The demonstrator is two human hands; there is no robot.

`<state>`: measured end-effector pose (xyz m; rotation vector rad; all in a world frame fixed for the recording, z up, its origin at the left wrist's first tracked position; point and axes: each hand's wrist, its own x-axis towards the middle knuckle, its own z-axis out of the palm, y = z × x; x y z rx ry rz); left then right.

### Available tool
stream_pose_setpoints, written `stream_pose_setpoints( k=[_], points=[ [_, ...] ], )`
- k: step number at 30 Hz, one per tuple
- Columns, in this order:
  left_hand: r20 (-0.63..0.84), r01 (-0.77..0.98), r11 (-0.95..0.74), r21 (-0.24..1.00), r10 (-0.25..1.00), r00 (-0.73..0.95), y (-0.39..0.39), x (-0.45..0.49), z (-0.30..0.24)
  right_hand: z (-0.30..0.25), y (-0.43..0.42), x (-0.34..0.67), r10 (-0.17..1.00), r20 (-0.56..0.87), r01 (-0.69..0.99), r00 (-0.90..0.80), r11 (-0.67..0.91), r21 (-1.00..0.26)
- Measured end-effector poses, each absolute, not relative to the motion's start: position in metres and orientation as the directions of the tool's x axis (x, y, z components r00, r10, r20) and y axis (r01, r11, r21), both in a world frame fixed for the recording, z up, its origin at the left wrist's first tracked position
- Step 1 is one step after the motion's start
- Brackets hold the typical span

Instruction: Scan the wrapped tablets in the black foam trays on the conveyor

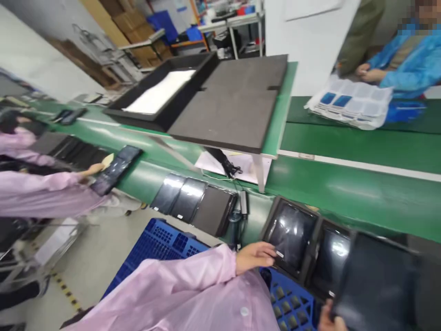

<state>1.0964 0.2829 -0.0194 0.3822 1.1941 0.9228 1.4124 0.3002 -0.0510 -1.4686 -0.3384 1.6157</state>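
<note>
My left hand (pixel 255 256), in a pink sleeve, reaches right, and its fingers close on the lower left edge of a black screen panel (pixel 292 232) in glossy wrap. That panel leans against the side of the green conveyor (pixel 351 193). A second wrapped panel (pixel 332 255) stands right beside it. At the bottom right corner only part of my right hand (pixel 330 320) shows. It grips the lower edge of a large dark panel (pixel 377 285), held tilted in front of the others.
A blue plastic pallet (pixel 161 241) lies on the floor below my arms. More wrapped panels (pixel 193 202) lean on the conveyor's side. Black foam trays (pixel 234 101) sit on a raised shelf. A pink-sleeved co-worker (pixel 44 193) at left holds a dark panel. A blue-coated person (pixel 406 59) stands beside a white tray (pixel 351 103).
</note>
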Motion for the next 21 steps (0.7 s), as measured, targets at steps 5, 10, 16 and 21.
stream_pose_setpoints(
  k=[5,10,16,21],
  points=[
    [-0.528,-0.669,0.367,0.646,0.848,-0.044,0.274,1.083,-0.016,-0.068,0.217,1.26,0.669,-0.726,-0.193,-0.16,-0.743,-0.641],
    [-0.529,-0.639,0.226,0.735,0.781,-0.333,0.239,0.962,-0.02,-0.051,0.234,1.173,0.616,-0.704,-0.27,-0.354,-0.788,-0.554],
    [-0.464,-0.248,0.396,0.884,0.805,-0.37,0.213,0.824,-0.037,-0.063,0.271,1.065,0.667,-0.569,-0.1,-0.481,-0.686,-0.72],
    [-0.159,0.391,0.419,0.82,0.822,-0.547,0.223,0.741,-0.042,-0.096,0.248,0.996,0.761,-0.551,-0.125,-0.341,-0.618,-0.776]
  ],
)
